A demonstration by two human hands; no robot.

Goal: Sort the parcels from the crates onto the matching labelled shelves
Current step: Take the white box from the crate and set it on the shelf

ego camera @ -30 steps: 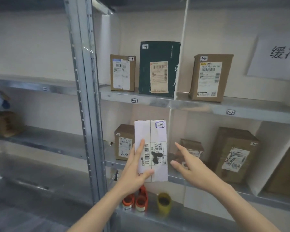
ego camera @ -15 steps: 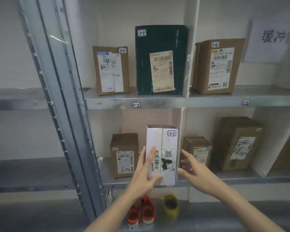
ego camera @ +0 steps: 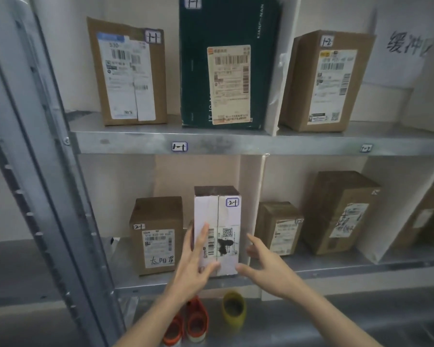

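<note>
White parcel (ego camera: 217,229): left hand (ego camera: 194,266) flat against it, right hand (ego camera: 266,265) open beside.

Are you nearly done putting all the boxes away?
Several boxes already stand on the shelves. The white parcel marked 2-1 stands upright in its compartment beside a brown 2-1 box, the left hand flat against it, the right hand open beside it. The crates are out of view, so what's left is unknown.

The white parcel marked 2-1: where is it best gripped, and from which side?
Grip the white parcel across its two narrow sides, coming from the front. It stands upright at the shelf edge, with a brown box left and a divider right.
</note>
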